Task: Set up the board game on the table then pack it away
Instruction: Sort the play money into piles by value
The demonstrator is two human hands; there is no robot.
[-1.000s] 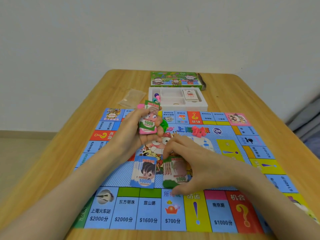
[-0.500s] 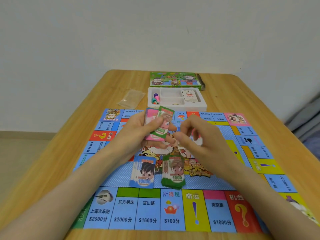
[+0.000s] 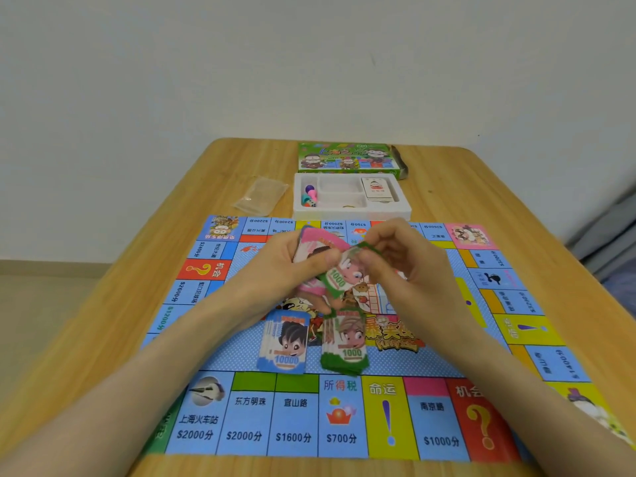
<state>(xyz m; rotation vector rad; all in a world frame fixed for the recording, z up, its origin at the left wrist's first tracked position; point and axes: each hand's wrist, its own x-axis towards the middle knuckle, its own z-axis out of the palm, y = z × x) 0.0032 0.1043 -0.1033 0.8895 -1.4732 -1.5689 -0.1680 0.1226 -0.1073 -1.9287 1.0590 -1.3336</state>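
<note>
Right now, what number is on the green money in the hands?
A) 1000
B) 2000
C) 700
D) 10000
A: the green note, pinched by the right hand against the pink stack that the left hand holds, reads 1000.

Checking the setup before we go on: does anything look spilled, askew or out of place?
Nothing spilled or damaged. The blue pile and green pile on the board are slightly fanned, not squared; a clear bag lies loose left of the white tray. The left hand holds a pink stack, the right hand pinches a green note.
</note>
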